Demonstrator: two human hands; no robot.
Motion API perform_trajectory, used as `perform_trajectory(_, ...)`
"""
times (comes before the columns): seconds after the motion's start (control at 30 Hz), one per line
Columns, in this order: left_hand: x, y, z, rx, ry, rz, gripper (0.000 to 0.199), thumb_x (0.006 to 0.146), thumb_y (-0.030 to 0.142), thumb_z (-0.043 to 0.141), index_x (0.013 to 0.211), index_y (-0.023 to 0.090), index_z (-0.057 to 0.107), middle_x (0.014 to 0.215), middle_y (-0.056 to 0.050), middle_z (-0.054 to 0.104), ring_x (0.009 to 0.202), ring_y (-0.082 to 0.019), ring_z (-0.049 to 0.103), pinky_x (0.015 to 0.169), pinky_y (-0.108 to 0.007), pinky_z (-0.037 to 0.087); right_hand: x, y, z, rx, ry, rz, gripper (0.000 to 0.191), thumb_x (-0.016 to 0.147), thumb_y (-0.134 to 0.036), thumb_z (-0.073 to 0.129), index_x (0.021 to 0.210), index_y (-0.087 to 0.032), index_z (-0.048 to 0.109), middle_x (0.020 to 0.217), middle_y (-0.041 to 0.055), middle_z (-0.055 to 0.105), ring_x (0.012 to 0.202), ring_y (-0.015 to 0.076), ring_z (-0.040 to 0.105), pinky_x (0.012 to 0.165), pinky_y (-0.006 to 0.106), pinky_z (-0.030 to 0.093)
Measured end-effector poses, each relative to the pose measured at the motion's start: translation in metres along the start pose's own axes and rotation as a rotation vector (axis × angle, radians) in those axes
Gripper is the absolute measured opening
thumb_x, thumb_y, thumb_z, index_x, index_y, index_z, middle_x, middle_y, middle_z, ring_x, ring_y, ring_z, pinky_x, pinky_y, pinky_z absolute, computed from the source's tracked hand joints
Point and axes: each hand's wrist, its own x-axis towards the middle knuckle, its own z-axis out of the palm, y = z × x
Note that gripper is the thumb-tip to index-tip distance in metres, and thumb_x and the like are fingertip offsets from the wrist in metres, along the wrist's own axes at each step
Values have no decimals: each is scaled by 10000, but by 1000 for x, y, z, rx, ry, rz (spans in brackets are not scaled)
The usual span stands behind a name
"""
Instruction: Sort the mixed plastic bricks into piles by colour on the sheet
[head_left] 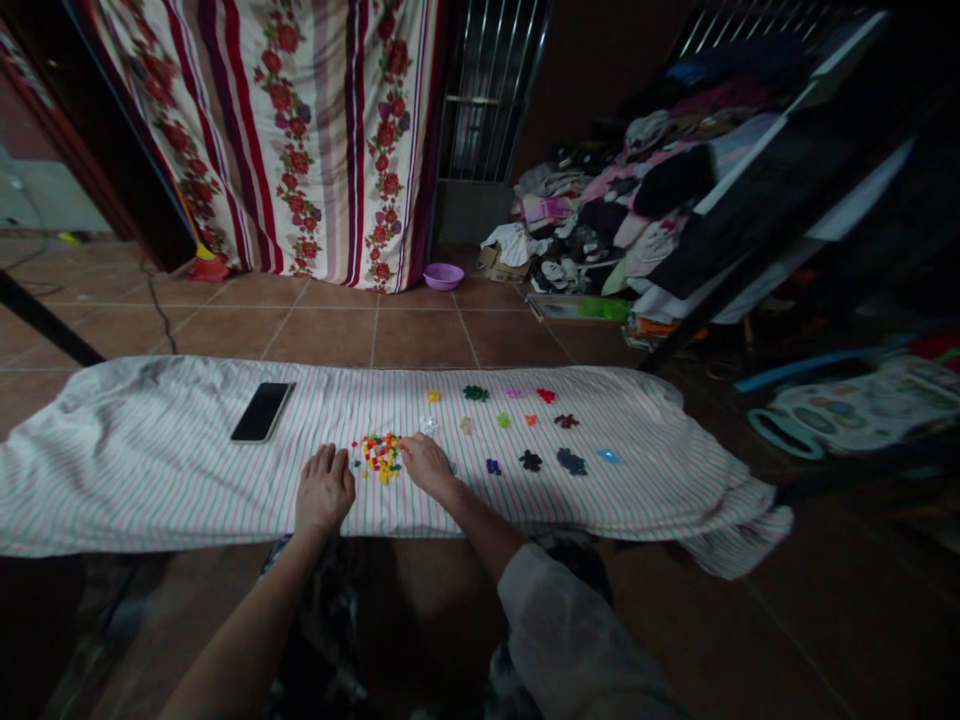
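A mixed pile of small coloured pieces [380, 456], mostly yellow, red, orange and white, lies on the striped cloth [187, 480]. My left hand [326, 487] rests on the cloth just left of the pile, fingers laid out and holding nothing. At the pile's right edge, my right hand [427, 465] has its fingertips drawn together on the pieces; what is between them is too small to make out. Farther right are single-colour groups, among them dark green pieces [475, 393], red pieces [546, 396], black pieces [531, 461], dark grey pieces [571, 461] and light blue pieces [608, 456].
A phone [263, 412] lies on the cloth, left of my hands. Beyond the cloth-covered surface are a tiled floor, a purple basin [444, 277], a floral curtain [330, 150] and a broom [208, 266]. Heaped clothes [600, 200] fill the back right.
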Motion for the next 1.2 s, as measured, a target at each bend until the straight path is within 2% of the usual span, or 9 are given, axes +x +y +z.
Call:
perform_trajectory(0.13, 0, 0, 0, 12, 1, 5, 358, 897, 227, 409, 1166, 117, 616, 1245, -165, 607, 1211, -300, 526, 1005, -428, 428, 0, -7, -5, -30, -41, 33, 319, 930, -133, 420, 1127, -198, 662, 1086, 87, 655, 1050, 177, 577, 895, 263, 410)
perform_trajectory(0.37, 0, 2, -1, -21, -5, -23, 355, 890, 216, 420, 1175, 130, 614, 1251, -163, 603, 1230, -290, 518, 1022, -431, 418, 7, -13, -5, -91, -61, 73, 313, 953, -147, 402, 1142, -209, 644, 1088, 89, 642, 1027, 183, 589, 836, 262, 422)
perform_trajectory(0.57, -1, 0, 2, 11, 20, -1, 355, 896, 222, 409, 1167, 123, 617, 1243, -159, 611, 1209, -289, 530, 1010, -426, 424, 3, -17, -8, -82, -38, 84, 294, 976, -191, 389, 1118, -233, 644, 1078, 69, 631, 982, 167, 602, 763, 247, 429)
perform_trajectory(0.7, -2, -1, 3, 26, 24, 17, 357, 897, 229, 413, 1166, 122, 620, 1247, -162, 612, 1208, -291, 529, 1005, -423, 427, -3, -13, -6, -28, 6, 44, 272, 982, -244, 405, 1093, -235, 653, 1068, 58, 627, 959, 160, 599, 771, 243, 429)
perform_trajectory(0.87, -1, -2, 4, 26, 20, 13, 366, 898, 233, 405, 1167, 118, 625, 1247, -170, 612, 1213, -291, 527, 1017, -422, 417, -6, 6, -3, 74, 75, -38, 216, 957, -260, 460, 1038, -229, 658, 1024, 38, 654, 942, 148, 594, 796, 230, 422)
perform_trajectory(0.97, -1, -1, 4, 23, 8, 8, 365, 897, 234, 403, 1163, 124, 627, 1255, -171, 607, 1216, -292, 527, 1015, -422, 419, 2, 23, -6, 159, 144, -45, 176, 916, -213, 501, 986, -216, 664, 965, 36, 672, 923, 150, 600, 813, 233, 429)
perform_trajectory(1.2, -1, 0, 2, 21, -2, -1, 360, 898, 233, 404, 1172, 132, 615, 1268, -165, 600, 1225, -291, 525, 1011, -428, 425, 35, 73, -21, 362, 328, 114, 219, 834, -152, 518, 958, -228, 681, 963, 25, 702, 879, 149, 640, 823, 253, 479)
